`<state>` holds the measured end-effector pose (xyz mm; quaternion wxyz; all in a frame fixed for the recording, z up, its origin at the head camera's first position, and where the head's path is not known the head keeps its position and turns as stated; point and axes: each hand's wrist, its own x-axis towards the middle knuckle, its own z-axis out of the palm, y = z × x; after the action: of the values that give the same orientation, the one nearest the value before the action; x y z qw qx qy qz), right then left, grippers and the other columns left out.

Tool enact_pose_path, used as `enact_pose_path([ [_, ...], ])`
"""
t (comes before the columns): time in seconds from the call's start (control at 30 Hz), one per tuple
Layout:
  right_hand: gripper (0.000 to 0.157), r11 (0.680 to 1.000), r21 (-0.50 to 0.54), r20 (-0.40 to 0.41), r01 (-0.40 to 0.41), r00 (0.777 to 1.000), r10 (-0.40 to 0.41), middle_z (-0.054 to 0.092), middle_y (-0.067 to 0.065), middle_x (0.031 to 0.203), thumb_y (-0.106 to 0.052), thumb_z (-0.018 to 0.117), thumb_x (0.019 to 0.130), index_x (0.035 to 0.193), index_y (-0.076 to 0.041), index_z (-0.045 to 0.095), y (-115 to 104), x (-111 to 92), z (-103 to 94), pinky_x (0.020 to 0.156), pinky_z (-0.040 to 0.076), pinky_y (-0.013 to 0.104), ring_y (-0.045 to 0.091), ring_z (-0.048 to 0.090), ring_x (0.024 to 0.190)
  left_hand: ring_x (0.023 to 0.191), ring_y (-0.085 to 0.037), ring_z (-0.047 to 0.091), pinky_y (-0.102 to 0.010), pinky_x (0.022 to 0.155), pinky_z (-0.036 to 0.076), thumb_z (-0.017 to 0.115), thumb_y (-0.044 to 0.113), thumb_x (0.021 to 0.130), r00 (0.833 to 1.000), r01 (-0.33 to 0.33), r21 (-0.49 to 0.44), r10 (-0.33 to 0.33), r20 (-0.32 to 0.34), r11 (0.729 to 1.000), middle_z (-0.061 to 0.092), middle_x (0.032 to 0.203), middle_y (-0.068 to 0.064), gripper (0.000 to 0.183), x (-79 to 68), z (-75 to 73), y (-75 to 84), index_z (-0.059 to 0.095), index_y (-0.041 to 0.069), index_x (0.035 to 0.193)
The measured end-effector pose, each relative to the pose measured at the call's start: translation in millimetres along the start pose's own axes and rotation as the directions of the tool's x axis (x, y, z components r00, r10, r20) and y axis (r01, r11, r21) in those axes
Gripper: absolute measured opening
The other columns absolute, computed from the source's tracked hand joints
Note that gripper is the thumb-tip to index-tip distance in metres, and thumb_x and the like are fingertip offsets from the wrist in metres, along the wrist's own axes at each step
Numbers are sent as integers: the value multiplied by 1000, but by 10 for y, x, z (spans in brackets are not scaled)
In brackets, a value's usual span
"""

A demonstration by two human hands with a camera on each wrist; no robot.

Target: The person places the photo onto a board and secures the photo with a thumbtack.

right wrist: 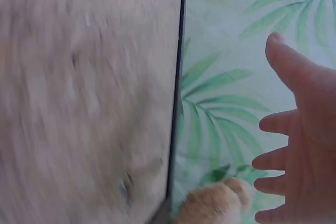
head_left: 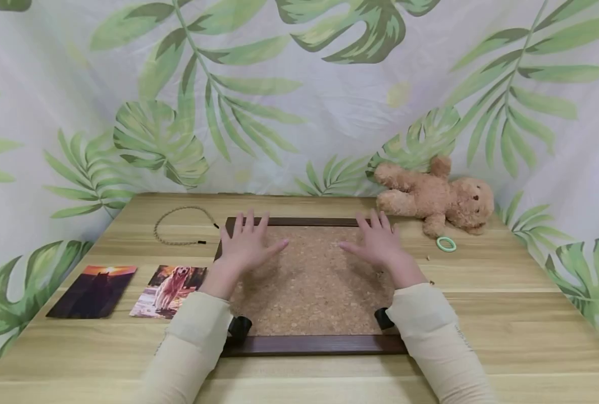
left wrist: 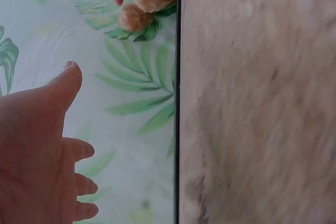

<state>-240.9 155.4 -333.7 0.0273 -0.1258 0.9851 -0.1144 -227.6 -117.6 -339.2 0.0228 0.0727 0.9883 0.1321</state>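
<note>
In the head view a cork board [head_left: 314, 280] in a dark brown frame lies on the wooden table. My left hand [head_left: 246, 247] is over its left side and my right hand [head_left: 380, 247] over its right side. Both hands are palm down, their fingers straight and spread, thumbs pointing inward. In the left wrist view the left hand [left wrist: 37, 156] stays apart from the cork surface, holding nothing. The right wrist view likewise shows a gap between the right hand [right wrist: 315, 140] and the board. Parts of the side frame are hidden under my arms.
A braided cord loop [head_left: 180, 243] lies at the back left. Nearer are a sunset photo [head_left: 95, 292] and a dog photo [head_left: 173, 286], its corner beside my left sleeve. At the back right are a brown plush toy [head_left: 431, 193] on its side and a green ring [head_left: 446, 250].
</note>
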Motion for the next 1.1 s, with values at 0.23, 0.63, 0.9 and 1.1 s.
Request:
enact_pose_path([
  [0.23,80,994,-57,-68,92,993,-95,12,24,138,-57,43,81,138,-6,20,250,-52,-199,91,12,59,42,8,123,125,-39,-5,-63,88,-6,30,66,79,999,-16,-1,16,-27,1000,0,140,-23,85,-52,-190,-344,9,11,140],
  [0.63,77,954,269,-76,128,991,-112,20,24,136,-48,50,82,136,-1,20,883,-283,-317,91,22,53,41,20,121,117,-50,15,-66,83,12,42,54,83,983,-19,-152,-10,-185,988,12,134,-32,84,-405,-315,-1198,7,2,138],
  [0.9,71,885,463,-62,54,998,-29,26,24,133,-42,51,84,134,2,25,1186,-460,-219,87,26,55,41,25,118,117,-51,10,-62,85,16,47,52,82,991,49,-355,-89,-96,933,5,135,-33,92,-631,-251,-1569,-6,0,137],
  [1.1,62,859,512,-79,6,996,39,36,26,126,-37,50,86,128,7,35,1415,-522,-32,83,33,52,41,33,112,112,-54,18,-63,82,22,55,49,79,991,109,-341,-127,-32,934,12,131,-37,96,-734,-158,-1678,-2,-2,136],
])
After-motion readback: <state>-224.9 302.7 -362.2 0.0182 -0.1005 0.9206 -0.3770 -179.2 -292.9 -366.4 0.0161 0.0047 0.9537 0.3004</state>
